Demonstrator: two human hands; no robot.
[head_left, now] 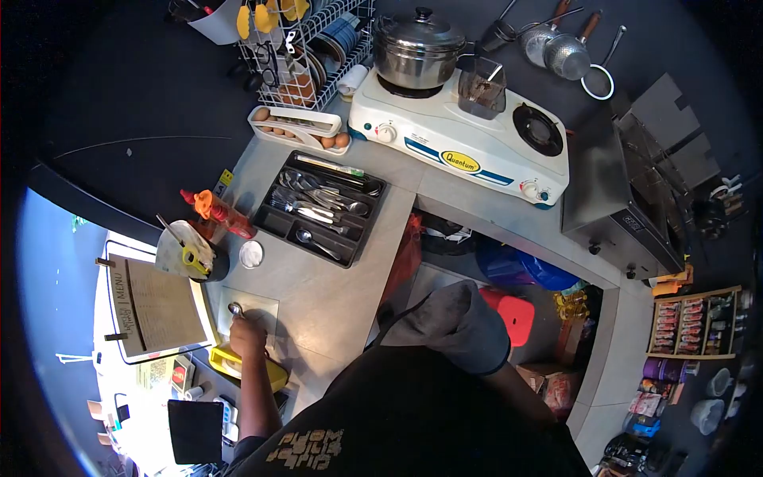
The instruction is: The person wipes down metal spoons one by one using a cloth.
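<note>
My left hand is closed around a small metal spoon, held low over the counter beside a yellow container. Under the spoon lies a pale square sheet or tile. Close by stand a dark tub with utensils in it, a small white round lid or dish and orange-capped bottles. A grey cloth covers the end of my right forearm, so the right hand's fingers are hidden.
A black cutlery tray holds several spoons and forks. Behind it are an egg holder and a dish rack. A lidded pot sits on the white gas stove, left of a toaster oven. The menu board stands left.
</note>
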